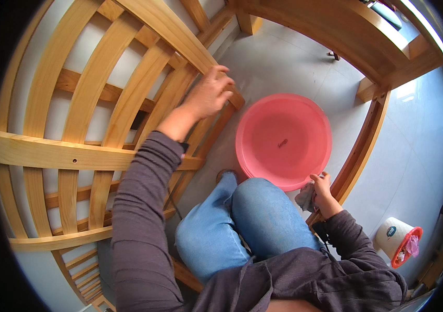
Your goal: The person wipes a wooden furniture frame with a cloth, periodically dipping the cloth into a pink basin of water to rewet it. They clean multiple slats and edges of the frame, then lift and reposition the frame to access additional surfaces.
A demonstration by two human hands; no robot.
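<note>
My left hand reaches over the end of a slatted wooden panel, fingers apart and somewhat blurred. It holds nothing that I can see; whether the fingertips touch the wood is hard to tell. My right hand has a crumpled grey cloth in its grip, close to the near right rim of a round pink plastic basin. The basin rests on the floor beyond my knees, with a small dark marking on its bottom. Part of the cloth is hidden behind the fingers.
A wooden frame rail curves along the right, joining a broad board at the top. On the grey tiled floor at right lies or tilts a white waste bin with a red rim. Smaller wooden slats show at lower left.
</note>
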